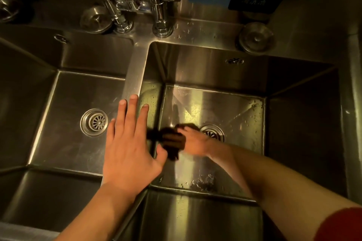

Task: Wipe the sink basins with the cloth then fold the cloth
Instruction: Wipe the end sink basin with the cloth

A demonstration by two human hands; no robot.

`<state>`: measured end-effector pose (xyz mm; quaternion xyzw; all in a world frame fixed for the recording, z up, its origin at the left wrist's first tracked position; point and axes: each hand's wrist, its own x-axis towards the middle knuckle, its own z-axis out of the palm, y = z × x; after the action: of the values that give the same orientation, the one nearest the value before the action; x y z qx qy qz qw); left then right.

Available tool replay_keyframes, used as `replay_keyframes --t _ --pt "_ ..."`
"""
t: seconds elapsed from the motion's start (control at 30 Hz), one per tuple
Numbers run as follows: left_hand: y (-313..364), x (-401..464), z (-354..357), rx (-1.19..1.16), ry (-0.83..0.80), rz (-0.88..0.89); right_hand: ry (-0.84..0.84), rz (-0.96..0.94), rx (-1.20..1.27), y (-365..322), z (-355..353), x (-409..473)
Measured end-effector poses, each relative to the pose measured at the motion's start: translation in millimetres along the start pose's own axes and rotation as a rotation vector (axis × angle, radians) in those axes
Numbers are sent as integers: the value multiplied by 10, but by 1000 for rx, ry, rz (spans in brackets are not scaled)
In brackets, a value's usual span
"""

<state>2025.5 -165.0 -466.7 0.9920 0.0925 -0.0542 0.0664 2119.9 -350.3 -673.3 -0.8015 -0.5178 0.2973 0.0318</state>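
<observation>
A stainless steel sink with two basins fills the frame: the left basin (64, 143) takes the left half and the right basin (244, 107) the centre and right, with a narrow steel divider (135, 76) running down between them from the top centre. The left hand (128, 143) lies in the lower centre, fingers straight and spread, palm down across the divider's near end, holding nothing; its fingertips reach over the left basin's edge and its thumb points toward the right basin. The right hand (193, 142), reaching in from the lower right with a red sleeve (340, 225) at the frame corner, is down on the floor of the right basin, fingers curled over a dark cloth (170, 141) and pressing it against the floor near the basin's left wall, just beside the drain. The cloth is bunched and blurred, so its folds cannot be told. Two round drains show, one in each basin: the left drain (94, 122) in full view, the right drain (212, 133) half hidden by the right hand. The floor of the right basin is bare to the right and behind the hand, with water drops near its front edge. Along the top, two chrome tap columns (160, 6) stand at the head of the divider, and two round metal plugs (256, 37) rest on the back ledge.
</observation>
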Motion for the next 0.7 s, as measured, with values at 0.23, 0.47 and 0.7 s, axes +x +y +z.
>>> replay_keyframes --t 0.23,0.47,0.7 --pt "-8 -1 -28 -22 -31 0 227 469 46 776 -482 -76" --pt "-5 0 -33 -19 -31 4 211 949 210 857 135 -1346" --pt "10 9 -28 -33 -12 3 -35 433 178 -238 774 -1604"
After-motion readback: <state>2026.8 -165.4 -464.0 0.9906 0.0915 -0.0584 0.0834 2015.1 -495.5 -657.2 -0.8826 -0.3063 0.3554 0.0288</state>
